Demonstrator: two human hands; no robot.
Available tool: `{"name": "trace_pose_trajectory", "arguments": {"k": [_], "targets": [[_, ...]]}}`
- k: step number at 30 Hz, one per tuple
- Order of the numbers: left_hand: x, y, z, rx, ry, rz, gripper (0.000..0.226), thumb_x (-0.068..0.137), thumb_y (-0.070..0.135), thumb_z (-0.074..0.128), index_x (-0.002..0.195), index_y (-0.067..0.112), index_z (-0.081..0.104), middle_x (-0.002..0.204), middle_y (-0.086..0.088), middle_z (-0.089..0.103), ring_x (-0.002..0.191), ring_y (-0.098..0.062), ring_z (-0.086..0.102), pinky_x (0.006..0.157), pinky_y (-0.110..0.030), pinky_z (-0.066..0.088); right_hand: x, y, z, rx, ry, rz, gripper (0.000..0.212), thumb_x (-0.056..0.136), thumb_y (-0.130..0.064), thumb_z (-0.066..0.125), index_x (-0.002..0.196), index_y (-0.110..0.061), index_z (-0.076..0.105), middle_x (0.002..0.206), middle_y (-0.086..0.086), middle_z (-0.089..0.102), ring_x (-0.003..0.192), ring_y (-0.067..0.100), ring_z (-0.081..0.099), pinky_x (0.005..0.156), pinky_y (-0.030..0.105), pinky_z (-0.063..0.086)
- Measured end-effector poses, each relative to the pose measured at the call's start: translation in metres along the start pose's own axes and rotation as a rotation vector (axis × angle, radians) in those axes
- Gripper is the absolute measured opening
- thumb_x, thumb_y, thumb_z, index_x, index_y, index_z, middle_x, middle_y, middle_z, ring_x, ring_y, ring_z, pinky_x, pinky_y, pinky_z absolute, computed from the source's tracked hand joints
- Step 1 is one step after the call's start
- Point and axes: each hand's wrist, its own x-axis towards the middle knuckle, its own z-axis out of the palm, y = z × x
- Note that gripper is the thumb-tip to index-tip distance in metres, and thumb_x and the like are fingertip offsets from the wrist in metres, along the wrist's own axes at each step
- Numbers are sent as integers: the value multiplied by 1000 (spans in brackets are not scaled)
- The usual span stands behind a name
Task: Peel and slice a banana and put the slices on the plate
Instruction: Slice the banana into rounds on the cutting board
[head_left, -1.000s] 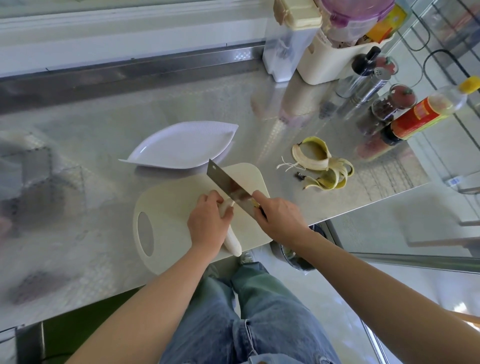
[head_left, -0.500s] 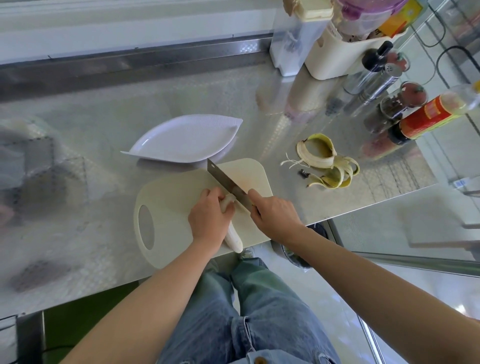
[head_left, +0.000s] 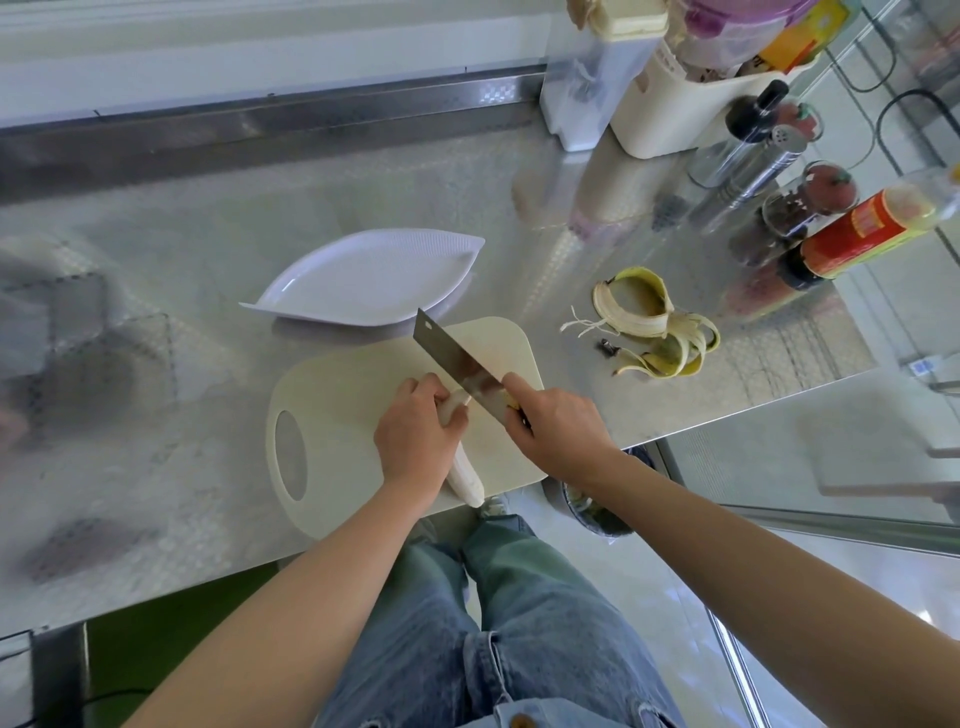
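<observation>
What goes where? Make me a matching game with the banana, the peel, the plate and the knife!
Things:
1. banana
2. peel
3. plate
4. knife

Places:
A. gripped by the right hand
B. on the steel table, to the right of the cutting board
C. on the cutting board, held by the left hand
D. on the table, just behind the cutting board

Pairs: 1-C, 2-B, 3-D, 4-A
</observation>
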Motion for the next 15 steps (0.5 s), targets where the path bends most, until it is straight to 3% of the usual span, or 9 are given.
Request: {"name": "trace_pose_trajectory", "arguments": {"k": [7,12,15], "targets": [[0,0,0,-21,-7,-15,17,82,33,67,85,19,58,87,5,55,69,-18,52,57,-27,35,3,0,5,-30,-22,-6,19,98,-26,34,113,-17,41,63,6,48,53,25,45,47,26,24],[-1,1,-1,-25,-11,-30,16,82,33,67,85,20,58,86,6,53,69,-18,50,56,-28,32,7,-3,15,-2,-27,28,13,98,-26,35,105,-16,40,61,5,43,52,27,44,52,29,34],[-1,1,-1,-22,-4,-25,18,82,33,67,86,19,58,86,7,53,68,-16,50,57,-27,32,4,-4,10,44,29,39,9,96,-22,39,100,-15,43,57,3,42,48,27,40,47,26,27]]}}
